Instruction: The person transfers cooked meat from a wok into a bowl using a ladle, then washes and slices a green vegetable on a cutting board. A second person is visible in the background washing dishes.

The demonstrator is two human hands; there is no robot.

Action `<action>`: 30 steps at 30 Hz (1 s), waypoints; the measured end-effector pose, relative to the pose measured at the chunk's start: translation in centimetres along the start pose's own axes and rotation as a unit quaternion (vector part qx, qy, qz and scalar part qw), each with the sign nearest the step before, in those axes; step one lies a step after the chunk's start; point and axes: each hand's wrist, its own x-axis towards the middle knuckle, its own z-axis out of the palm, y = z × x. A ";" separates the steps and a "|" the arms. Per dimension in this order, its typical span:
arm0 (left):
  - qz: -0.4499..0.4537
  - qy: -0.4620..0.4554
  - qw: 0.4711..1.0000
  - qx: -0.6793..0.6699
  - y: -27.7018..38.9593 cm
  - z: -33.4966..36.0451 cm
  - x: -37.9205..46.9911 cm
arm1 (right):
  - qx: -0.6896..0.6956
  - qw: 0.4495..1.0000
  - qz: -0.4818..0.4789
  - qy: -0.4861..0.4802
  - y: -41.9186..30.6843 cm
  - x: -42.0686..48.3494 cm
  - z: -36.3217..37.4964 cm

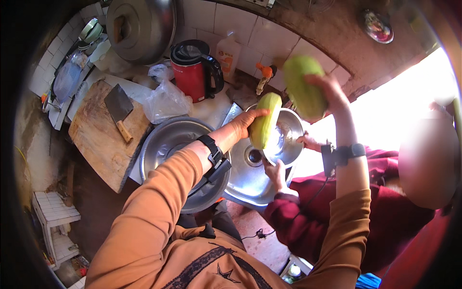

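Note:
My left hand (246, 124) grips a long pale-green gourd (265, 124), which stands nearly upright over a metal bowl (293, 133). My right hand (330, 90) holds a second, thicker green gourd (305, 86), raised beside the orange-handled tap (266, 72) and slightly blurred. Another person in a dark red sleeve holds the metal bowl with both hands over the steel sink (245, 180). A large metal basin (155, 144) lies under my left forearm.
A cleaver (120, 104) rests on a wooden cutting board (97, 133) at the left. A red electric kettle (187, 72), a plastic bag (168, 101), a plastic bottle (228, 56) and a large pot lid (142, 29) stand along the tiled wall. The other person (361, 202) is close at my right.

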 end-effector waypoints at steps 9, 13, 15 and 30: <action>0.045 0.002 0.999 -0.011 -1.3 -2.9 3.8 | -0.579 0.792 -0.024 -0.195 3.3 1.5 1.1; -0.001 0.079 0.997 0.001 -0.3 -5.5 2.7 | -0.479 0.851 0.066 -0.205 1.6 2.7 -0.2; -0.045 0.022 0.998 -0.033 -0.1 -6.3 1.6 | -0.371 0.898 0.081 -0.225 0.7 3.4 -0.3; -0.054 -0.104 0.978 -0.172 -0.6 -1.3 -4.8 | -0.180 0.950 0.060 -0.248 -2.4 1.5 2.9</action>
